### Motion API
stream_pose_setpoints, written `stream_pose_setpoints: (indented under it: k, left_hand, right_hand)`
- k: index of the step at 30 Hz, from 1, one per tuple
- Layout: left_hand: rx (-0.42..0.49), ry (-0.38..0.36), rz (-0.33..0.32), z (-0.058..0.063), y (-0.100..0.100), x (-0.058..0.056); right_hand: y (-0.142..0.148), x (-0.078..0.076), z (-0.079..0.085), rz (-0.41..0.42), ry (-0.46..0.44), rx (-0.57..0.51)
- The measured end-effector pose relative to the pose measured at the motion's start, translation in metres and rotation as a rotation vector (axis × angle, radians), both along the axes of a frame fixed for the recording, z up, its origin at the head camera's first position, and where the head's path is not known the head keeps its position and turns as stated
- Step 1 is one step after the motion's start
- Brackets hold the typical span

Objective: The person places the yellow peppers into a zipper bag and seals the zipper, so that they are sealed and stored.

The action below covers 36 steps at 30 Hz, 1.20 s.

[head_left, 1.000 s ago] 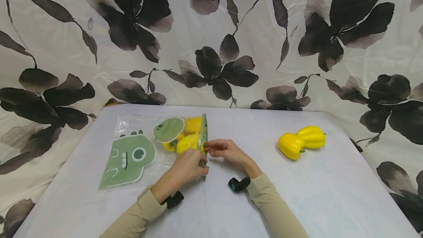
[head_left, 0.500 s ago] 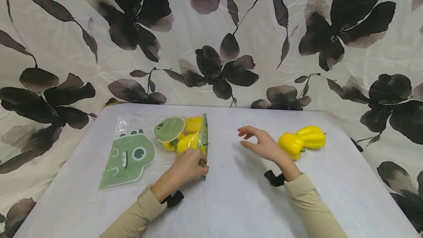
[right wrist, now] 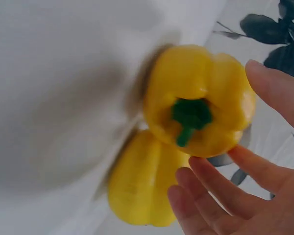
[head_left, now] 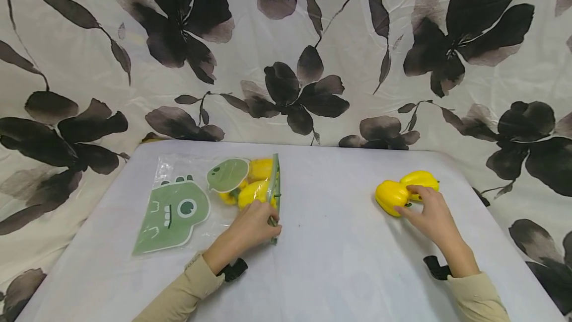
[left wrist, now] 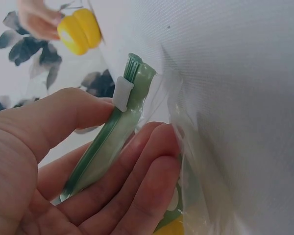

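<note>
My left hand (head_left: 254, 225) pinches the green zip edge of a clear plastic bag (head_left: 219, 227) with dinosaur prints. In the left wrist view a white slider (left wrist: 122, 94) sits on that zip strip, by the thumb tip. Several yellow bell peppers (head_left: 253, 193) lie inside the bag near its mouth. My right hand (head_left: 431, 215) is at the nearer of two loose yellow bell peppers (head_left: 390, 197), thumb and fingers spread at its sides. In the right wrist view, this bell pepper (right wrist: 201, 73) shows its green stem and the fingertips meet its edge.
The second loose bell pepper (head_left: 420, 180) lies right behind the first one, partly covered by my right hand. A white cloth covers the table (head_left: 330, 262). Behind it hangs a floral curtain (head_left: 375, 24).
My right hand has left the bag's mouth and moved right to the loose bell peppers. My left hand stays at the bag's zip edge.
</note>
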<state>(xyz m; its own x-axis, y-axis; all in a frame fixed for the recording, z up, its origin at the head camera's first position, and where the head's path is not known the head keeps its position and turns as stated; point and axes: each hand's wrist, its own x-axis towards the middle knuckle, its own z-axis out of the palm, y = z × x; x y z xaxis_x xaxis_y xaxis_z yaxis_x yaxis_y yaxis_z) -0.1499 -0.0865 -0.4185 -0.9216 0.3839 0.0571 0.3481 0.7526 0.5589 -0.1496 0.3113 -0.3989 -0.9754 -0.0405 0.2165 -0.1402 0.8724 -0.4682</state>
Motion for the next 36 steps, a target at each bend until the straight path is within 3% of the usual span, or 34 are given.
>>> stream_pose_setpoints:
  k: [5, 12, 17, 20, 27, 36]
  left_hand:
    - [-0.002, -0.002, -0.004, 0.0, 0.0, -0.001]
    - [-0.006, 0.002, -0.003, 0.0, 0.0, -0.001]
    - [-0.003, -0.002, -0.009, 0.001, 0.001, 0.0]
    - [-0.001, -0.008, 0.003, 0.001, 0.001, 0.0]
    - [-0.005, -0.008, 0.009, 0.001, 0.0, 0.0]
    - [0.001, -0.008, -0.002, 0.001, -0.002, -0.001]
  right_hand:
    - [0.006, 0.0, -0.014, 0.013, -0.096, -0.066]
    - [0.001, -0.006, -0.02, -0.032, -0.174, -0.109]
    - [-0.005, -0.011, -0.025, -0.096, -0.175, -0.126]
    - [-0.01, -0.015, -0.026, -0.093, -0.162, -0.131]
    - [-0.027, -0.029, -0.02, -0.041, -0.14, -0.187]
    - [-0.073, -0.064, -0.002, -0.014, -0.152, -0.415]
